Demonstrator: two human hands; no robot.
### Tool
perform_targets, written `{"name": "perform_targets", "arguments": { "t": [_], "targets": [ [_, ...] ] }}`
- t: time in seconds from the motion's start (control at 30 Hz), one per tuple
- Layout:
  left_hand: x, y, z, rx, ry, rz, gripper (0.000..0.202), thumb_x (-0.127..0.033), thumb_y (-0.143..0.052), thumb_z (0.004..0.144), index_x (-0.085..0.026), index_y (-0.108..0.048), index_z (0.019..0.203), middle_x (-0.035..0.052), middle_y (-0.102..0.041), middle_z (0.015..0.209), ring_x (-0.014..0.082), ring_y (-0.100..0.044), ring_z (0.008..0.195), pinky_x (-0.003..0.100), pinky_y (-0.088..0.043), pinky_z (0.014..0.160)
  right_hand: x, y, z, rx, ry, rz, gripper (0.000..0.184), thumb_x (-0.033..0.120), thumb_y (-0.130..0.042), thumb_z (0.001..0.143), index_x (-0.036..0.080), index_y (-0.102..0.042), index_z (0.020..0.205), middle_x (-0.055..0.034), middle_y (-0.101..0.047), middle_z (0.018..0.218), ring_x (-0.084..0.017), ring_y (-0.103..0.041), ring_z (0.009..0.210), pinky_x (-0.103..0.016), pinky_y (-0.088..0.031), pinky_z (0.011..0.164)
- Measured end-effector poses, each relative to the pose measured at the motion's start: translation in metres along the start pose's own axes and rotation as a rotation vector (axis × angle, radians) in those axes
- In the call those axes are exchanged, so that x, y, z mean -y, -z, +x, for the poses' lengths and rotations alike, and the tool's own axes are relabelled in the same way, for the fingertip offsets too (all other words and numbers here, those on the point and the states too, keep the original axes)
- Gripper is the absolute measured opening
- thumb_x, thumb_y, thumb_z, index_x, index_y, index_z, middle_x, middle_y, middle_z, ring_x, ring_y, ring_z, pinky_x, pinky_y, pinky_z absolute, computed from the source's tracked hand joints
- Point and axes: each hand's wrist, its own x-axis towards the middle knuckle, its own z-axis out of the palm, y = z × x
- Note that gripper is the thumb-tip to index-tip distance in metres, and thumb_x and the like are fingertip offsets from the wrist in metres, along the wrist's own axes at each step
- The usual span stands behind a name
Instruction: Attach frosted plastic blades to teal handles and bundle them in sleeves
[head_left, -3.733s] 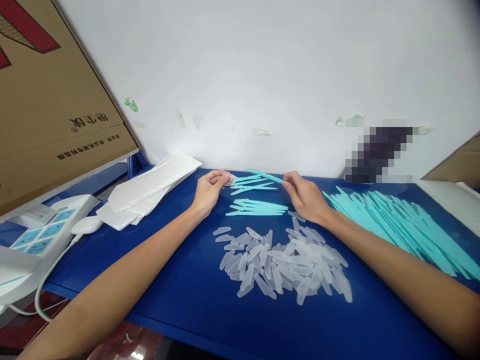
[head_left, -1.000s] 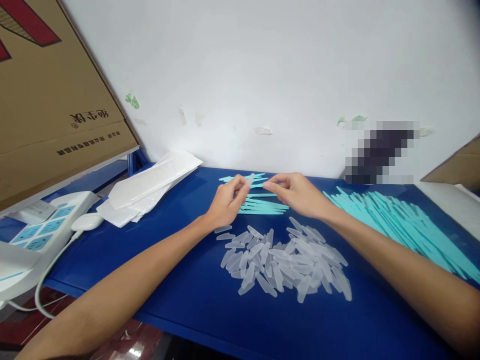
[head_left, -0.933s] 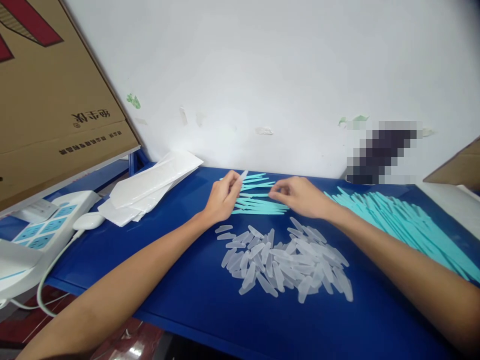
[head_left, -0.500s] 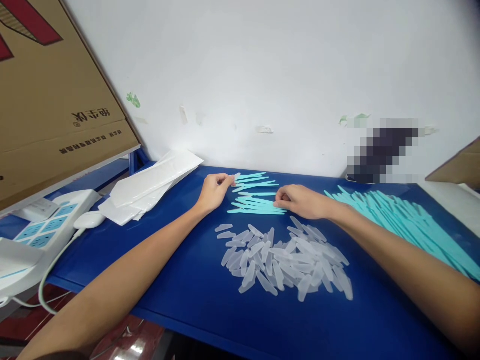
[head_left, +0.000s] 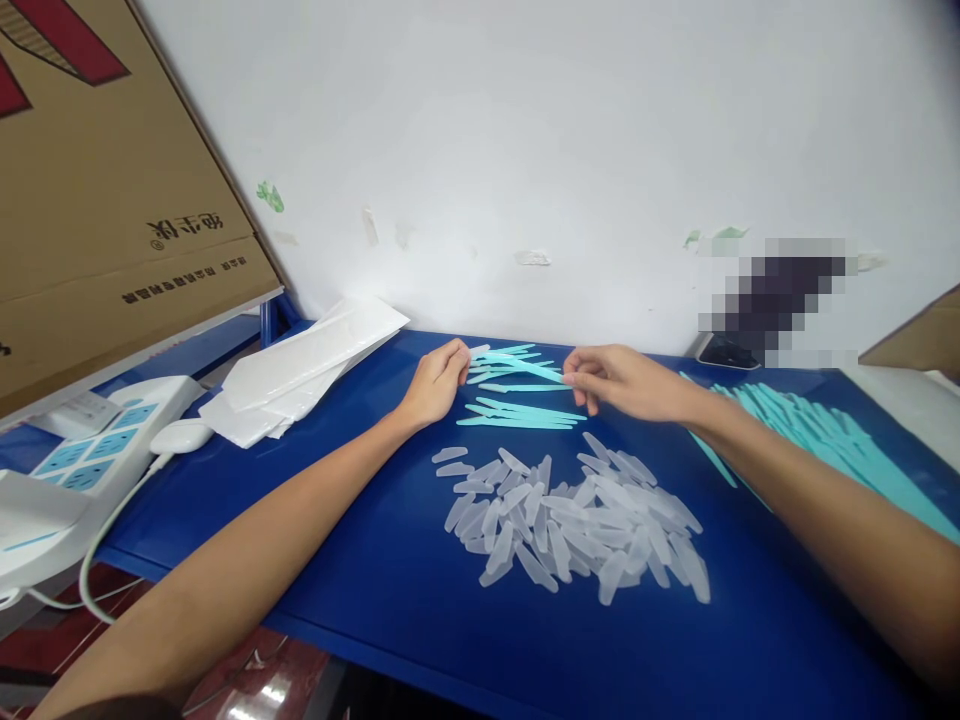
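Over the back middle of the blue table, my left hand (head_left: 436, 382) is closed, with a translucent plastic cap (head_left: 480, 351) at its fingertips. My right hand (head_left: 611, 380) pinches one end of a thin turquoise stick (head_left: 525, 366) that looks like an eyebrow razor. Its other end points left toward the cap; whether it sits inside cannot be made out. Beneath and in front lie several more turquoise razors (head_left: 525, 414), roughly side by side. Nearer to me spreads a loose pile of translucent caps (head_left: 555, 520).
A larger heap of turquoise razors (head_left: 840, 450) lies at the right, partly behind my right forearm. White plastic sleeves (head_left: 300, 375), a white power strip (head_left: 142, 420) with a cable and a cardboard box (head_left: 135, 180) stand left. A blurred dark object (head_left: 780, 300) leans on the wall.
My right hand has moved slightly up and right, lifting a turquoise razor off the others. My left hand has turned a little, still at the cap.
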Motion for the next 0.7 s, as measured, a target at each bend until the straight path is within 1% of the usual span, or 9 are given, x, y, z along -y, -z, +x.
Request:
{"name": "perform_targets", "arguments": {
  "t": [0.1, 0.3, 0.43, 0.53, 0.63, 0.7],
  "targets": [
    [-0.002, 0.000, -0.001, 0.011, -0.017, 0.002, 0.037, -0.039, -0.036, 0.100, -0.019, -0.046, 0.070, -0.0023, -0.050, 0.064, 0.0112, -0.043, 0.056, 0.025, -0.035, 0.055, -0.002, 0.000, 0.001, -0.016, -0.002, 0.004, 0.026, 0.044, -0.053, 0.091, 0.019, -0.055, 0.092, -0.0037, -0.069, 0.074, -0.014, -0.061, 0.057, -0.031, -0.047, 0.062],
    [0.001, 0.000, 0.000, -0.003, -0.032, -0.009, 0.038, -0.042, -0.036, 0.101, -0.019, -0.045, 0.072, -0.0018, -0.051, 0.066, 0.0123, -0.044, 0.060, 0.026, -0.035, 0.059, -0.002, 0.002, 0.001, -0.031, 0.002, -0.008, 0.026, 0.044, -0.052, 0.093, 0.019, -0.053, 0.088, -0.0027, -0.066, 0.073, -0.013, -0.058, 0.057, -0.030, -0.046, 0.061],
    [-0.003, 0.001, -0.001, 0.038, -0.079, 0.046, 0.041, -0.042, -0.035, 0.102, -0.019, -0.046, 0.071, -0.0014, -0.051, 0.067, 0.0131, -0.045, 0.064, 0.027, -0.036, 0.065, -0.004, 0.003, 0.001, -0.038, 0.007, -0.009, 0.027, 0.046, -0.052, 0.093, 0.019, -0.053, 0.086, -0.0031, -0.065, 0.072, -0.013, -0.057, 0.058, -0.031, -0.045, 0.060],
    [-0.008, 0.001, -0.003, 0.074, -0.099, 0.080, 0.041, -0.042, -0.035, 0.102, -0.019, -0.047, 0.070, -0.0021, -0.048, 0.067, 0.0129, -0.044, 0.064, 0.027, -0.035, 0.066, -0.005, 0.003, 0.001, -0.050, 0.013, 0.008, 0.028, 0.047, -0.053, 0.093, 0.019, -0.053, 0.086, -0.0031, -0.065, 0.073, -0.013, -0.056, 0.058, -0.031, -0.045, 0.061],
    [-0.011, 0.000, -0.003, 0.123, -0.131, 0.088, 0.040, -0.042, -0.036, 0.102, -0.018, -0.048, 0.072, -0.0022, -0.049, 0.069, 0.0128, -0.044, 0.065, 0.027, -0.035, 0.067, -0.006, 0.003, 0.002, -0.051, 0.018, 0.025, 0.027, 0.047, -0.053, 0.093, 0.020, -0.054, 0.087, -0.0025, -0.064, 0.072, -0.013, -0.055, 0.059, -0.030, -0.045, 0.060],
    [-0.010, 0.000, -0.003, 0.105, -0.135, 0.092, 0.040, -0.043, -0.036, 0.102, -0.019, -0.048, 0.072, -0.0021, -0.050, 0.069, 0.0130, -0.045, 0.065, 0.027, -0.035, 0.068, -0.005, 0.006, 0.002, -0.058, 0.025, 0.012, 0.027, 0.046, -0.054, 0.093, 0.020, -0.054, 0.087, -0.0022, -0.063, 0.071, -0.013, -0.054, 0.059, -0.029, -0.043, 0.059]
  ]
}}
